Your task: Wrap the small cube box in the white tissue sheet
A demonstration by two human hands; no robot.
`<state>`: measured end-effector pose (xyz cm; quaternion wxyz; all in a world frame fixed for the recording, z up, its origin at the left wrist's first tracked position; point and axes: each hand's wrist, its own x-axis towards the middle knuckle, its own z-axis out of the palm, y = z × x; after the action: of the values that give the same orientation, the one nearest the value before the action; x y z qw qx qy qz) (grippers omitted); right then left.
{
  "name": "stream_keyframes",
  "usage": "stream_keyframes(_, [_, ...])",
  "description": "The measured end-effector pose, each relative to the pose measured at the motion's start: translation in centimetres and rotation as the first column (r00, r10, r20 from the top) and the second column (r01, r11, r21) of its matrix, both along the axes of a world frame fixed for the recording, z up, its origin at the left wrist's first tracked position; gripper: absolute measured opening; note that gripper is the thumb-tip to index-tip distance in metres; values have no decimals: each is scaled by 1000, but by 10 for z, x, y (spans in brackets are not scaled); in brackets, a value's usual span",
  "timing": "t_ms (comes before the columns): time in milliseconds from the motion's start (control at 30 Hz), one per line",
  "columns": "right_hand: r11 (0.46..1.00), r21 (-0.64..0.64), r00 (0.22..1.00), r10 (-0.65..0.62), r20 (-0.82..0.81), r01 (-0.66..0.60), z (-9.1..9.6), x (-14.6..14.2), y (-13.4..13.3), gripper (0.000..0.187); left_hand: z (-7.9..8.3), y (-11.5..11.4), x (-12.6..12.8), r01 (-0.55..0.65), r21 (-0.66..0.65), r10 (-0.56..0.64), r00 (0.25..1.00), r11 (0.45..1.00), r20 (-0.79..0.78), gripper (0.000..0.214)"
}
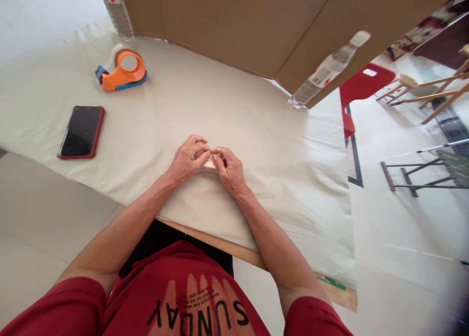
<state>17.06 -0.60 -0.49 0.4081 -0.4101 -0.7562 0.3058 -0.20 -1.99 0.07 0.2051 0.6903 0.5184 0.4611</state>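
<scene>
Near the front middle of the cloth-covered table, my left hand (189,158) and my right hand (229,168) meet over a small, flat, pale box-like item (209,163). Both hands have bent fingers closed at its top, thumbs and fingertips almost touching. Most of the item is hidden by the fingers, so its exact kind does not show. To the left lies a phone (81,132) in a red case, screen dark. Beyond it an orange and blue tape dispenser (124,72) rests on the cloth with a roll of tape in it.
A large cardboard panel (227,23) stands along the table's back. One clear bottle (330,71) stands against its right part, another bottle (119,13) at its left end. A red stool (366,89) and a folding stool (432,172) are on the floor at right. Pale cloth (293,189) covers the table.
</scene>
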Motion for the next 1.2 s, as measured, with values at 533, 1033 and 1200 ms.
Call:
stream_keyframes(533, [999, -48, 1000, 4, -5, -4, 1, 1, -1, 21, 1, -5, 2, -75, 63, 81, 990, 995, -111, 23])
stream_keyframes(1033, [942, -332, 941, -144, -308, 36, -13, 10, 6, 59, 17, -10, -9, 49, -272, -96, 982, 961, -163, 73])
stream_keyframes(1200, [931, -366, 937, -127, -325, -1, -5, 13, 9, 45, 17, -14, -4, 179, -203, -190, 981, 963, -34, 75])
